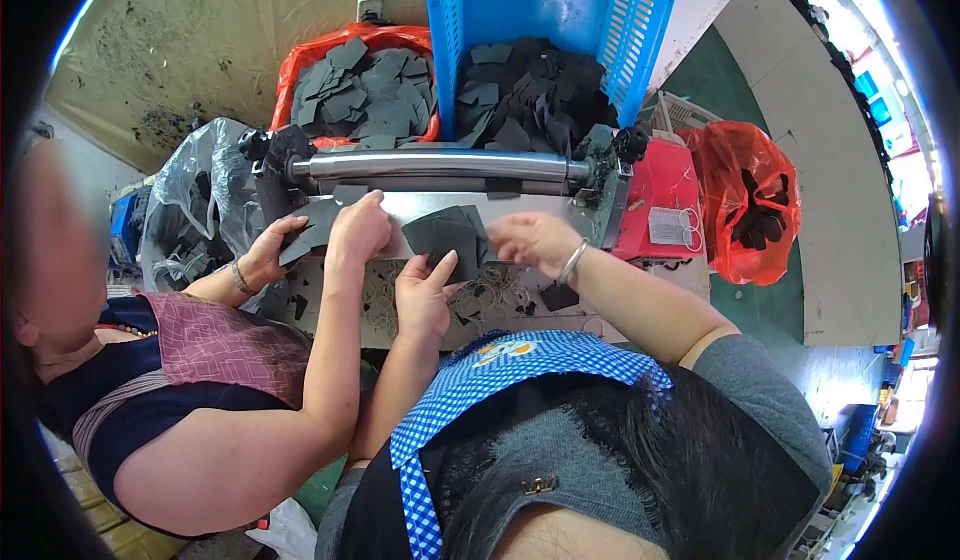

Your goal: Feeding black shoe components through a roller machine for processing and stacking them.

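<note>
My left hand (425, 295) is closed around the lower edge of a fanned stack of dark grey flat pieces (442, 235), its thumb lying on top. At the stack's right edge is my right hand (537, 243), fingers bent toward the pieces. Those fingertips are slightly blurred, and whether they pinch a piece is unclear. Ahead of both hands a steel roller (440, 166) spans a machine with a smooth metal plate (545, 208). One dark piece (503, 192) lies on that plate against the roller.
A co-worker's hands (360, 228) hold similar pieces (315, 228) at my left. Behind the roller stand a red bag (285, 85) and a blue crate (640, 35), both full of pieces. Another red bag (735, 150) hangs right; a clear bag (180, 200) sits left. Loose rings (495, 310) lie below the plate.
</note>
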`<move>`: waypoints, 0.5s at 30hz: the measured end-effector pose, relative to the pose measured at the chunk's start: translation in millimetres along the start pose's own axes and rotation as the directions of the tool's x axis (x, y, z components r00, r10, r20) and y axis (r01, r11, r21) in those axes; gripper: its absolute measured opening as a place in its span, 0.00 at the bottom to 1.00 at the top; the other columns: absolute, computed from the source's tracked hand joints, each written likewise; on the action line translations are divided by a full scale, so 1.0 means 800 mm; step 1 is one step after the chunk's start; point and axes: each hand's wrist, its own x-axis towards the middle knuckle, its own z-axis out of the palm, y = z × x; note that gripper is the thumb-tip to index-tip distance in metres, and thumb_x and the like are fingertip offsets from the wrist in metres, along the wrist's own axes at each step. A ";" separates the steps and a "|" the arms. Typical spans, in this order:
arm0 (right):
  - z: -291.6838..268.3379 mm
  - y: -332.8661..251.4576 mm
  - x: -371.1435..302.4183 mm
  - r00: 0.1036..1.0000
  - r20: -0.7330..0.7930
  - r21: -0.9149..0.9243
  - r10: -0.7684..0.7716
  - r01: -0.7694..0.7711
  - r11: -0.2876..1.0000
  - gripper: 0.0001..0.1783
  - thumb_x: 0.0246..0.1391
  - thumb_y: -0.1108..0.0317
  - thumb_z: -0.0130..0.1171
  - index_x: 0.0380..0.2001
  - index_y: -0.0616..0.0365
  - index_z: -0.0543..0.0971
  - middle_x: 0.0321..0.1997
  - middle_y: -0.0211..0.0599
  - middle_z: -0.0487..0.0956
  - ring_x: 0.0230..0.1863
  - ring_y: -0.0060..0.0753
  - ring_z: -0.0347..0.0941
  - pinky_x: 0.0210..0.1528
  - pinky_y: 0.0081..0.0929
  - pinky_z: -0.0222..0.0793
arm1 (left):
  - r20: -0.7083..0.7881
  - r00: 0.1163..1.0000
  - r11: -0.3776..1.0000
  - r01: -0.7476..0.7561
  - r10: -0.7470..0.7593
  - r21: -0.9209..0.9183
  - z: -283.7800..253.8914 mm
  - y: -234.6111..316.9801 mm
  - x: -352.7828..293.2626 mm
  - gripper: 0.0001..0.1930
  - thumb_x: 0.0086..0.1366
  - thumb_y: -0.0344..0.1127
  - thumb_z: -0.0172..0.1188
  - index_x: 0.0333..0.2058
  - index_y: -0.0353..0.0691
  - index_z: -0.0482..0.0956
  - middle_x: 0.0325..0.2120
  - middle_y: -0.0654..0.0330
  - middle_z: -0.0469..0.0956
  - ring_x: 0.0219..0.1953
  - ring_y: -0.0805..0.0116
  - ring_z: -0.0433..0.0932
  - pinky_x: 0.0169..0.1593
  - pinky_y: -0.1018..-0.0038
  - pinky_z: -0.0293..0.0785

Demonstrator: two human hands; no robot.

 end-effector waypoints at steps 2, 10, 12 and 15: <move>-0.001 0.008 -0.001 1.000 0.031 -0.025 0.006 -0.005 1.000 0.07 0.50 0.65 0.56 0.28 0.57 0.74 0.24 0.29 0.75 0.19 0.16 0.69 0.17 0.09 0.59 | 0.010 1.000 1.000 -0.010 0.010 0.004 0.006 0.002 -0.002 0.08 0.57 0.27 0.55 0.37 0.36 0.72 0.34 0.60 0.75 0.32 0.71 0.76 0.32 0.74 0.75; -0.012 0.010 0.014 0.981 -0.190 0.172 -0.036 0.069 0.983 0.11 0.49 0.63 0.57 0.30 0.59 0.72 0.26 0.34 0.76 0.20 0.20 0.71 0.19 0.13 0.65 | -0.051 0.999 0.999 -0.005 0.007 0.047 0.000 -0.002 0.000 0.08 0.56 0.28 0.56 0.36 0.36 0.73 0.31 0.61 0.76 0.30 0.73 0.76 0.30 0.76 0.75; 0.003 0.009 -0.002 0.997 0.069 -0.003 -0.023 0.023 1.000 0.07 0.50 0.66 0.56 0.28 0.58 0.73 0.24 0.30 0.74 0.20 0.17 0.70 0.20 0.09 0.64 | -0.034 0.999 0.999 -0.011 0.012 0.045 0.003 0.000 -0.001 0.09 0.56 0.28 0.56 0.36 0.36 0.72 0.31 0.61 0.76 0.30 0.73 0.76 0.30 0.76 0.75; 0.008 0.006 -0.008 0.987 0.158 0.007 0.043 -0.045 0.999 0.07 0.49 0.67 0.58 0.28 0.58 0.73 0.24 0.30 0.74 0.19 0.15 0.68 0.19 0.07 0.63 | -0.001 1.000 1.000 0.006 -0.006 0.023 0.004 0.002 -0.002 0.09 0.56 0.28 0.56 0.37 0.37 0.72 0.31 0.61 0.76 0.30 0.74 0.76 0.29 0.77 0.75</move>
